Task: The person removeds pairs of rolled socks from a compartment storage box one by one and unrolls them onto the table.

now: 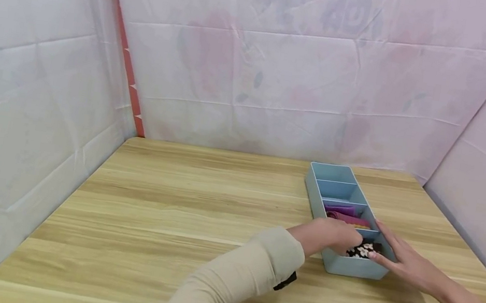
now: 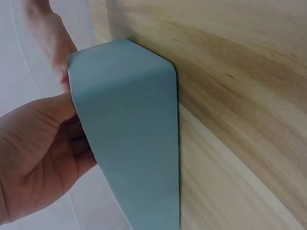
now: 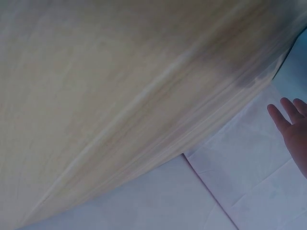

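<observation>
A long blue-grey divided box [image 1: 350, 266] lies on the table at the right. My left hand [image 1: 329, 236] reaches over its left rim into the nearest compartment; the fingertips are hidden inside. A folded black cloth with white flowers [image 1: 365, 250] lies in that compartment, beside those fingers. In the left wrist view, the left hand [image 2: 41, 153] bends over the rim, and its grip is not plain. My right hand [image 1: 410, 263] rests along the box's right wall, its thumb over the rim by the cloth. Its fingers [image 3: 283, 112] are straight in the right wrist view.
Folded purple cloth [image 1: 340, 209] and dark pink cloth [image 1: 348, 219] stand in the compartment behind. Further compartments lie toward the back. The wood-grain table [image 1: 158, 212] stretches to the left. Pale sheeting [image 1: 255, 69] walls the back and sides.
</observation>
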Action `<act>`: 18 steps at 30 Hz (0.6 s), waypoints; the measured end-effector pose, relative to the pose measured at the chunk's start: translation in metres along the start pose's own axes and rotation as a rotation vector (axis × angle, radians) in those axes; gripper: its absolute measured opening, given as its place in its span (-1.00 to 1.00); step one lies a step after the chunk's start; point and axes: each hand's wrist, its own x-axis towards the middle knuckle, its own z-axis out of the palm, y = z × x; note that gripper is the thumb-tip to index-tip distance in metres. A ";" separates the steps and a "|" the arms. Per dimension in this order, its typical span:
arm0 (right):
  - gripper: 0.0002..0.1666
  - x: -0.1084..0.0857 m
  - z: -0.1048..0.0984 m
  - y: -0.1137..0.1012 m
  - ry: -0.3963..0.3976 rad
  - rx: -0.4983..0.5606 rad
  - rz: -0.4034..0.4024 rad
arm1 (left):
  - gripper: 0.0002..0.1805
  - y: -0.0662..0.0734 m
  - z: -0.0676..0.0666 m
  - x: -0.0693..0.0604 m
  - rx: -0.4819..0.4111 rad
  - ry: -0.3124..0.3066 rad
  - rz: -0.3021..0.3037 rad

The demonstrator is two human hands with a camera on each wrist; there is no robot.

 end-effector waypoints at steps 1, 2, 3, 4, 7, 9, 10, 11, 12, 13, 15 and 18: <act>-0.02 0.000 0.000 0.000 0.000 0.000 0.000 | -0.82 0.000 0.000 0.000 -0.018 0.002 -0.005; -0.02 0.001 -0.001 0.000 0.001 -0.001 0.000 | -0.81 0.000 -0.001 -0.001 -0.030 0.009 -0.010; -0.02 0.001 -0.001 0.000 0.001 0.004 -0.002 | -0.80 0.000 -0.001 -0.001 -0.030 0.019 -0.020; -0.02 0.001 -0.002 0.000 0.000 0.011 -0.001 | -0.80 0.002 -0.001 0.000 -0.029 0.031 -0.037; -0.02 0.002 -0.002 -0.001 -0.001 0.031 -0.002 | -0.78 0.007 0.000 0.000 -0.001 0.064 -0.112; -0.02 0.002 -0.002 -0.001 -0.001 0.039 -0.001 | -0.77 0.011 0.000 0.001 0.019 0.075 -0.162; -0.02 0.002 -0.002 -0.001 -0.001 0.037 0.000 | -0.76 0.012 0.000 0.002 0.014 0.072 -0.180; -0.02 0.002 -0.002 -0.001 0.001 0.034 0.000 | -0.75 0.012 0.000 0.002 0.013 0.064 -0.184; -0.02 0.002 -0.002 -0.001 0.004 0.033 -0.001 | -0.75 0.012 -0.001 0.003 -0.001 0.054 -0.183; -0.02 0.002 -0.003 0.000 0.004 0.035 -0.002 | -0.75 0.011 -0.001 0.003 -0.010 0.043 -0.176; -0.02 0.002 -0.003 0.000 0.002 0.039 -0.003 | -0.77 0.009 -0.001 0.004 -0.037 0.022 -0.147; -0.02 0.002 -0.003 0.001 0.000 0.046 -0.004 | -0.86 0.004 -0.001 0.004 -0.074 -0.002 -0.095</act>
